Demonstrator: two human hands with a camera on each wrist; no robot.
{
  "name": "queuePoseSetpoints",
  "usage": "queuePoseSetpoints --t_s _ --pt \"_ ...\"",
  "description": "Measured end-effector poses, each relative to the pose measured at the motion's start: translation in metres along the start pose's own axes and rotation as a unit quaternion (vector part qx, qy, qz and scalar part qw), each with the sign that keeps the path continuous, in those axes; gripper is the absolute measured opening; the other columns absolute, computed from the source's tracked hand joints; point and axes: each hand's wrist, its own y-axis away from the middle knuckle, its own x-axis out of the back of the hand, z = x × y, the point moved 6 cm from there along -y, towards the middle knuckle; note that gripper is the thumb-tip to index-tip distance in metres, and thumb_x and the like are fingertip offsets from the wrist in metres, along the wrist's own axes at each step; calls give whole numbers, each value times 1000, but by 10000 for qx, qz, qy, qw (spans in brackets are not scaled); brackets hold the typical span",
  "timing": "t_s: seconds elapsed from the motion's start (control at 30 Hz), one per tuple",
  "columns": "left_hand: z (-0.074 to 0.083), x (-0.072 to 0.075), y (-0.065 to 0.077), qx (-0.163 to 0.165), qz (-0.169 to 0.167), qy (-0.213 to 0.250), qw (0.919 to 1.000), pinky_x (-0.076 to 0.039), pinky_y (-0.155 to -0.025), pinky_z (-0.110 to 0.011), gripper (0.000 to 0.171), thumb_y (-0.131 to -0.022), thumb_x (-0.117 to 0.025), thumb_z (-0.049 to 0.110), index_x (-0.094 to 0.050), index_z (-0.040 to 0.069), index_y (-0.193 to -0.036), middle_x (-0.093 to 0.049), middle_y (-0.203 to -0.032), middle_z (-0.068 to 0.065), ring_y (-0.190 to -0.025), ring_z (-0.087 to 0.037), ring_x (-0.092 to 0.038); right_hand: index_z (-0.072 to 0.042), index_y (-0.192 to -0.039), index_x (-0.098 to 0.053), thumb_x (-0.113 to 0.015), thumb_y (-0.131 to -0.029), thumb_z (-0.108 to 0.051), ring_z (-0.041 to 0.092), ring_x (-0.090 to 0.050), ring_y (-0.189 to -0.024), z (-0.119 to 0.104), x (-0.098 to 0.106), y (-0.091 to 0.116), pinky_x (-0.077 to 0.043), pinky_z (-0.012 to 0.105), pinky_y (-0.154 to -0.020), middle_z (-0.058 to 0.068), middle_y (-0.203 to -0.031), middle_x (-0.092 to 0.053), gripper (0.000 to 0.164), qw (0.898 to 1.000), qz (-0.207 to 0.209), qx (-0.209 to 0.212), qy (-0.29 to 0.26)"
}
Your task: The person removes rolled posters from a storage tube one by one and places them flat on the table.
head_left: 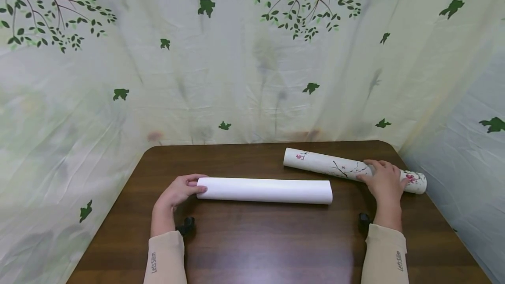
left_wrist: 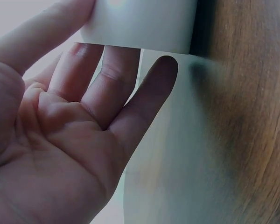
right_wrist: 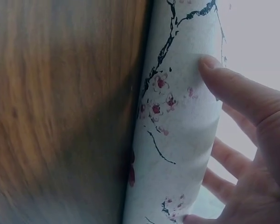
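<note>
A plain white paper roll [head_left: 264, 190] lies crosswise at the middle of the table. My left hand [head_left: 178, 193] pinches its left end, the thumb on the near side and the fingers behind. In the left wrist view the little finger of the left hand [left_wrist: 70, 126] stays apart from the end of the white roll [left_wrist: 140, 25]. Behind and to the right lies a white roll printed with blossom branches [head_left: 335, 165], slanting toward the right edge. My right hand [head_left: 384, 184] grips it near its right end. The right wrist view shows the thumb on the printed surface [right_wrist: 182, 135].
Both rolls lie on a brown wood-grain table [head_left: 252, 240] with rounded far corners. A pale curtain [head_left: 236, 73] with printed leaves and branches hangs behind the table and along its sides. Black straps with small devices [head_left: 188, 225] sit at both wrists.
</note>
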Motion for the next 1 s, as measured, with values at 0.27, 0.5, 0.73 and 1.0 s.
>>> queuePoseSetpoints --t_s 0.27,0.5,0.73,1.0 --pt "0 0 0 41 -4 69 10000 -49 -93 -31 58 -92 -84 35 -66 13 -142 -78 -124 -12 -103 -16 -68 -13 -152 -52 -73 -99 -37 62 -20 -148 -3 -4 -4 -4 90 -113 35 -159 -34 62 9998 181 22 -39" --pt "3 -1 2 -20 2 66 10000 -49 -91 -31 58 -93 -84 33 -66 11 -143 -78 -124 -14 -102 -16 -67 -12 -152 -54 -75 -99 -35 60 -20 -150 -7 -7 -8 -1 89 -115 35 -159 -35 62 9995 290 -41 -122" --pt "2 -2 2 -25 14 30 10000 -49 -90 -31 58 -94 -83 33 -65 10 -144 -77 -126 -15 -104 -16 -67 -13 -150 -55 -75 -99 -33 59 -21 -150 -15 -12 -19 -6 88 -115 33 -159 -36 59 9994 310 87 -144" --pt "2 -2 2 -68 9 121 9999 -50 -90 -33 58 -94 -83 31 -65 9 -144 -77 -125 -16 -103 -18 -68 -12 -150 -54 -76 -98 -36 61 -20 -149 -21 -17 -38 -7 88 -114 34 -160 -35 62 9995 147 288 30"
